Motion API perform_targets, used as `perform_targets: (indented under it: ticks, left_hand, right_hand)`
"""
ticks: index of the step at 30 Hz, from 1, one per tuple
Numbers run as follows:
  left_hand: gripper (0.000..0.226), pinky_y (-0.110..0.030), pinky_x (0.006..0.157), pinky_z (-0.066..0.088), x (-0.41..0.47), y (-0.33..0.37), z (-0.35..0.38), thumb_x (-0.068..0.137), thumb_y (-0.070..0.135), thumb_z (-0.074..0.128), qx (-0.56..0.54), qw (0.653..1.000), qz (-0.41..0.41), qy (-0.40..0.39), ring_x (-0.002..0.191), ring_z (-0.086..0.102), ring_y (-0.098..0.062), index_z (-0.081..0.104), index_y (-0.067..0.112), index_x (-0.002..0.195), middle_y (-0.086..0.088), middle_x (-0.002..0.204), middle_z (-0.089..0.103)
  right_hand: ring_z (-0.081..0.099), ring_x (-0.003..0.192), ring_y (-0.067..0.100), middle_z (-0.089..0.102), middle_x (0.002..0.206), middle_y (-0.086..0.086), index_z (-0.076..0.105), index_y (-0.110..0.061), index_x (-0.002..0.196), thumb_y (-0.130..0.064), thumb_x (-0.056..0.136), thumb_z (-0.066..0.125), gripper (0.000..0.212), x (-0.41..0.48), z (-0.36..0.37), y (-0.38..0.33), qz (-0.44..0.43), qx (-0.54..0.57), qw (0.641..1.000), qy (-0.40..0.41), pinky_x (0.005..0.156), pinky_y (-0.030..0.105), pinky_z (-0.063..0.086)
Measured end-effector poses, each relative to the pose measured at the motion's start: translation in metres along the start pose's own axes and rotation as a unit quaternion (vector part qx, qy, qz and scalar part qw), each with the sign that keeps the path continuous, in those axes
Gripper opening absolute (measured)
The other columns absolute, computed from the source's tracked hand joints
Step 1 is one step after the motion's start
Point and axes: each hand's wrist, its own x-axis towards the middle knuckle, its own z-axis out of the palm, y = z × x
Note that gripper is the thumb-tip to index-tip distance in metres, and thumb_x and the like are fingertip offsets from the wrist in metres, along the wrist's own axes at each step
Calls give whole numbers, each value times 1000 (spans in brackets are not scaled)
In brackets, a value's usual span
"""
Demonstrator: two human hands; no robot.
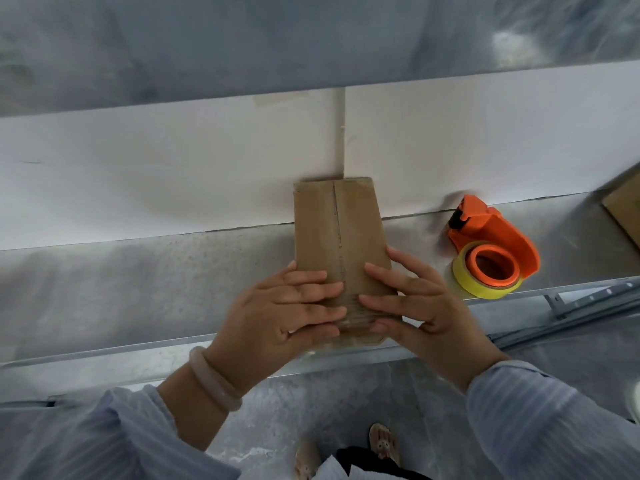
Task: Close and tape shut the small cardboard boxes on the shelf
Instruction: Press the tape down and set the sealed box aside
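Note:
A small brown cardboard box lies on the grey metal shelf, its flaps shut and a strip of clear tape running down the middle seam. My left hand and my right hand both press flat on the near end of the box, fingers spread over the taped seam, fingertips almost meeting. An orange tape dispenser with a yellow-edged tape roll rests on the shelf to the right of the box, a hand's width from my right hand.
A white board forms the back wall behind the shelf. Another cardboard box corner shows at the far right. The shelf's metal front rail runs below my hands. My feet stand on the grey floor below.

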Motion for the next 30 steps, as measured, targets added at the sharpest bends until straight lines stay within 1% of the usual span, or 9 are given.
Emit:
perform_targets:
  ticks: [7, 12, 14, 17, 19, 23, 25, 28, 30]
  left_hand:
    - [37, -41, 115, 36, -3, -18, -19, 98, 25, 54, 64, 982, 94, -148, 141, 39, -16, 55, 20, 135, 3, 145, 51]
    - [46, -32, 117, 31, -6, -13, -24, 97, 11, 45, 68, 979, 74, -179, 146, 29, -17, 45, 18, 143, 2, 151, 44]
    - [47, -32, 116, 33, -4, -9, -24, 97, 9, 44, 60, 980, 70, -175, 146, 29, -16, 46, 19, 143, 4, 152, 44]
    - [40, -34, 113, 38, -3, 4, -15, 99, 13, 46, 45, 988, 61, -134, 144, 35, -15, 56, 19, 137, 5, 147, 49]
    - [32, -34, 106, 46, -4, 15, -3, 100, 23, 51, 56, 992, 62, -96, 139, 41, -11, 64, 22, 129, 10, 141, 55]
    - [28, -31, 89, 54, -1, 39, 23, 93, 41, 67, 27, 996, 78, -39, 121, 58, -6, 72, 27, 116, 13, 127, 65]
    - [27, -30, 81, 55, 4, 47, 32, 94, 44, 64, 46, 993, 96, -42, 108, 64, -10, 67, 28, 116, 11, 122, 67]
    - [32, -34, 91, 52, 13, 51, 22, 96, 47, 58, 80, 991, 99, -37, 111, 62, -17, 67, 25, 119, 4, 127, 64]
    - [38, -34, 102, 45, 19, 42, 2, 98, 49, 50, 121, 992, 33, 6, 120, 56, -17, 66, 25, 123, 3, 135, 59]
  right_hand:
    - [23, 148, 23, 50, 147, -3, 65, -22, 127, -38, 97, 54, 36, 3, -14, 8, -51, -55, 994, -82, 118, 31, 28]
    - [14, 150, 10, 30, 157, -17, 48, -17, 143, -31, 98, 50, 47, -1, -17, 1, 14, 0, 993, -121, 117, 16, 18]
    - [23, 145, 0, 31, 154, -21, 39, -19, 147, -26, 99, 55, 51, -9, -15, -4, 90, 76, 989, -89, 113, 15, 29]
    - [50, 129, 0, 55, 140, -8, 42, -29, 141, -14, 87, 60, 58, -20, -10, -16, 249, 234, 940, 24, 93, 18, 51]
    - [59, 119, 3, 67, 123, -13, 54, -30, 130, -7, 92, 57, 44, -28, -6, -19, 284, 223, 928, 89, 90, 17, 51]
    - [62, 116, 12, 72, 116, -7, 71, -24, 114, -15, 101, 45, 31, -32, -6, -22, 338, 267, 885, 174, 105, 42, 45]
    - [65, 111, 15, 74, 109, -3, 74, -21, 105, -17, 104, 41, 33, -23, -9, -21, 360, 272, 870, 198, 105, 46, 44]
    - [67, 104, 14, 75, 103, -5, 75, -22, 101, -20, 105, 40, 35, -3, -15, -17, 362, 231, 883, 189, 102, 48, 47]
    - [67, 102, 12, 75, 100, -7, 75, -25, 99, -22, 105, 40, 35, 12, -20, -12, 366, 222, 886, 177, 101, 46, 48]
